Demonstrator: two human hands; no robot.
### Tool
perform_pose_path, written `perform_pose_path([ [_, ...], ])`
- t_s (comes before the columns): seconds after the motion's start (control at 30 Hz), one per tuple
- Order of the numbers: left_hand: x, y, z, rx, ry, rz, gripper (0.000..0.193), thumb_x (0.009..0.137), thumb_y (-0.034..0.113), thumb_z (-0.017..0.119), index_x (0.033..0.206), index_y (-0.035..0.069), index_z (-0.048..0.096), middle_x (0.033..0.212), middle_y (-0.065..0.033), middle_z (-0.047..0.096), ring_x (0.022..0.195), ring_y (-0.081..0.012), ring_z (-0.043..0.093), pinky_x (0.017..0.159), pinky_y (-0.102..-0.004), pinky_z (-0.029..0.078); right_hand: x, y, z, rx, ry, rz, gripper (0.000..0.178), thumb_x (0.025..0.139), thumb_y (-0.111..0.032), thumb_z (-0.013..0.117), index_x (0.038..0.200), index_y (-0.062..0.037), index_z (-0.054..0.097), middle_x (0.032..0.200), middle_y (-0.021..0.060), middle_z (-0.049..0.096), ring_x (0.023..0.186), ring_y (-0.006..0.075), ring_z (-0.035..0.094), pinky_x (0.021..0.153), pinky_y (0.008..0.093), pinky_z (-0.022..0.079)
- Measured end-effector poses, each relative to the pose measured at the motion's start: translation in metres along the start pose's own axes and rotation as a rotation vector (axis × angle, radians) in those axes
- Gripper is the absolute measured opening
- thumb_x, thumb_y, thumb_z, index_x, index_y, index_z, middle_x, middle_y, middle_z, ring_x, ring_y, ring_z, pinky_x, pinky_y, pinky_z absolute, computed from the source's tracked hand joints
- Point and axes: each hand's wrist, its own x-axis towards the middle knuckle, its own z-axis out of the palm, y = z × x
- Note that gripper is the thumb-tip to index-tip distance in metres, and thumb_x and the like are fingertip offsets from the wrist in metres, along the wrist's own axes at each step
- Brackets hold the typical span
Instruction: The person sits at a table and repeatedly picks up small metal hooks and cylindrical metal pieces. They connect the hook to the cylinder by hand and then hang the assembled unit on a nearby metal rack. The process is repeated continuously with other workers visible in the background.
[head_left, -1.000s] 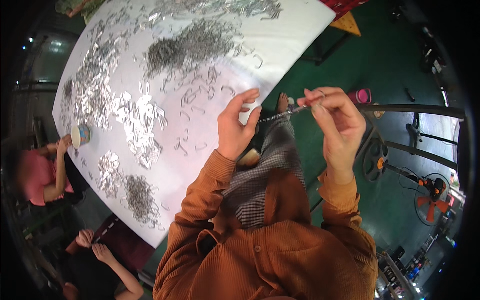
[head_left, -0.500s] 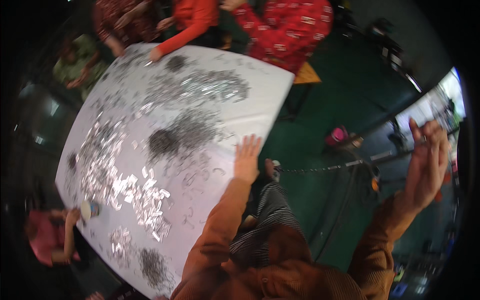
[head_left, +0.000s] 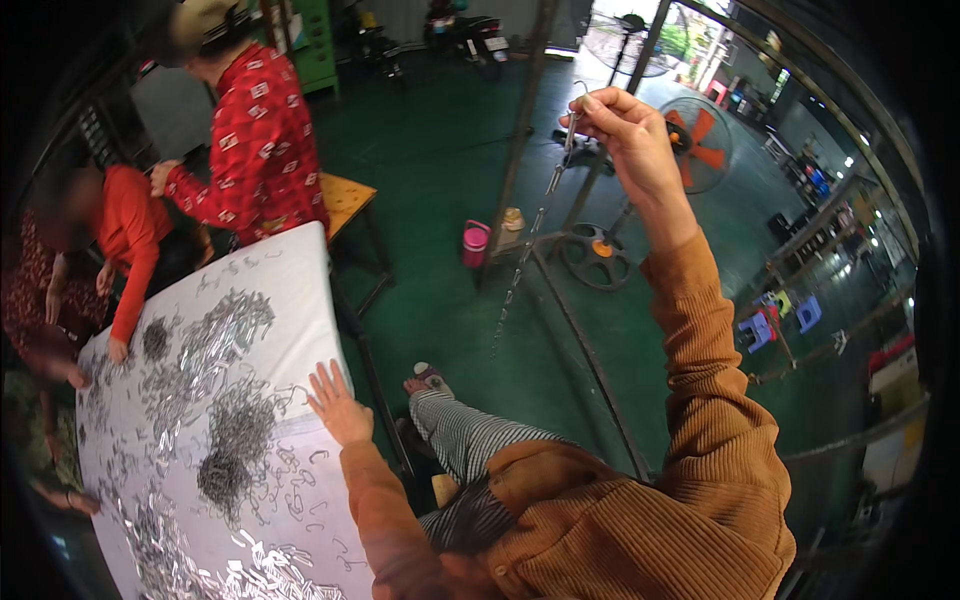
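Note:
My right hand point(head_left: 625, 135) is raised high, pinching the top of a thin metal chain point(head_left: 528, 240) that hangs down toward the floor. My left hand point(head_left: 335, 402) lies with spread fingers on the edge of the white table point(head_left: 300, 265), beside loose small metal hooks point(head_left: 310, 460). Heaps of shiny metal pieces point(head_left: 215, 340) and darker piles point(head_left: 235, 430) cover the table. My orange sleeves and striped trousers fill the lower middle.
Other people sit or stand along the table's far side, one in a red patterned shirt point(head_left: 260, 150), one in an orange top point(head_left: 125, 240). A pink container point(head_left: 475, 243), a wheel-shaped stand point(head_left: 595, 255), a floor fan point(head_left: 695, 140) and metal poles stand on the green floor.
My right hand has pulled away from the left and lifted the chain high. My left hand dropped onto the table edge. The view swung up toward the far people.

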Motion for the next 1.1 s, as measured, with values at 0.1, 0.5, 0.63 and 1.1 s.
perform_pose_path([
  [0.1, -0.002, -0.004, 0.000, -0.008, 0.022, -0.009, 0.100, 0.063, -0.003, 0.067, 0.152, 0.017, 0.025, 0.160, -0.0064, 0.017, 0.148, -0.0283, 0.014, 0.119, -0.0488, 0.012, -0.008, -0.007, -0.026, -0.035, 0.116, 0.015, 0.011, 0.092, -0.012, 0.064, 0.091, -0.0005, 0.066, 0.087, 0.0076, 0.069, 0.082, 0.0175, 0.069, 0.076, 0.0267, 0.052],
  [0.5, 0.008, -0.018, 0.024, 0.053, 0.012, -0.014, 0.109, 0.062, -0.003, 0.069, 0.154, 0.023, 0.018, 0.161, -0.0039, 0.014, 0.148, -0.0273, 0.014, 0.119, -0.0500, 0.015, -0.049, -0.048, -0.135, -0.279, 0.472, -0.016, 0.012, 0.091, -0.009, 0.065, 0.090, 0.0026, 0.067, 0.084, 0.0094, 0.069, 0.079, 0.0202, 0.070, 0.074, 0.0278, 0.056],
  [0.63, 0.010, -0.024, 0.035, 0.089, 0.008, -0.011, 0.108, 0.061, -0.005, 0.067, 0.154, 0.023, 0.018, 0.161, -0.0030, 0.012, 0.148, -0.0267, 0.014, 0.119, -0.0498, 0.014, -0.064, -0.066, -0.173, -0.410, 0.599, 0.004, 0.013, 0.090, -0.011, 0.066, 0.089, 0.0014, 0.067, 0.081, 0.0082, 0.069, 0.075, 0.0165, 0.069, 0.068, 0.0249, 0.054],
  [1.1, 0.019, -0.036, 0.048, 0.108, -0.016, -0.010, 0.106, 0.063, -0.006, 0.062, 0.154, 0.024, 0.017, 0.161, -0.0025, 0.011, 0.148, -0.0271, 0.014, 0.119, -0.0503, 0.013, -0.114, -0.160, -0.304, -0.611, 0.925, -0.090, 0.017, 0.086, -0.011, 0.071, 0.095, 0.0028, 0.068, 0.081, 0.0103, 0.072, 0.072, 0.0153, 0.070, 0.065, 0.0253, 0.054],
])
